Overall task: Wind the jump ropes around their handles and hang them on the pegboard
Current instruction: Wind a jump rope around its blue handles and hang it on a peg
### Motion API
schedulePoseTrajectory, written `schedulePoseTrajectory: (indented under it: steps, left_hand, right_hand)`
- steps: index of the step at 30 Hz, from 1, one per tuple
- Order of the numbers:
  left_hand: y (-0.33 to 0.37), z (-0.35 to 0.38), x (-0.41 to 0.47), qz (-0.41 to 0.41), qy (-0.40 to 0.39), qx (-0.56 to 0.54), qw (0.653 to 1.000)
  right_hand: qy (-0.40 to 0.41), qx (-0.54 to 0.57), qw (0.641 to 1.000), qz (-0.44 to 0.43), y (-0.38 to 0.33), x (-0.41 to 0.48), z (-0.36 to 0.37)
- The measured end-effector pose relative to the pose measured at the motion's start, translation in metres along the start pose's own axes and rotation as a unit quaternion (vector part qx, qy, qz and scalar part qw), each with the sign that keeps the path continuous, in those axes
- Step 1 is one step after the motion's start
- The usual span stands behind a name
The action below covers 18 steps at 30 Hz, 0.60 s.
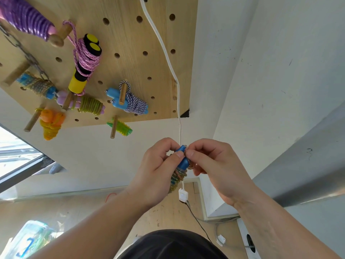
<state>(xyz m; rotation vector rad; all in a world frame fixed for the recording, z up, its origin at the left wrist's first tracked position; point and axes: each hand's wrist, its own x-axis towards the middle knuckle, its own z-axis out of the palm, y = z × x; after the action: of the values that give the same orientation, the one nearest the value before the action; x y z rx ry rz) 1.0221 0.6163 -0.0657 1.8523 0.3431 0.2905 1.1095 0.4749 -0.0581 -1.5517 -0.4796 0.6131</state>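
Note:
I hold a jump rope with blue handles (182, 161) below the wooden pegboard (130, 43); multicoloured rope is wound around its lower part. My left hand (158, 169) grips the wound bundle, thumb pressed on the blue handle. My right hand (211, 161) pinches the rope at the top of the handles. Several wound ropes hang on pegs: a purple one (28, 17), a pink rope on yellow-black handles (85, 60), a blue-white one (128, 101), a green one (121, 128), an orange-yellow one (50, 124).
A white cable (164, 51) runs down the pegboard's right side to a white plug (183, 195). An empty peg (174, 90) sits at the board's right edge. A clear plastic box (28, 240) stands on the floor at lower left. A grey surface (308, 165) lies on the right.

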Motion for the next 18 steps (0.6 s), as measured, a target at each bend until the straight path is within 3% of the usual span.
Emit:
schedulePoseTrajectory:
  steps: [8, 18]
  left_hand:
    - [0.001, 0.004, 0.004, -0.01, 0.047, -0.057, 0.997]
    - [0.008, -0.007, 0.007, 0.038, 0.01, 0.019, 0.999]
  right_hand:
    - [-0.054, -0.022, 0.997, 0.052, -0.01, 0.011, -0.004]
    - [-0.106, -0.161, 0.979, 0.069, -0.019, 0.017, -0.006]
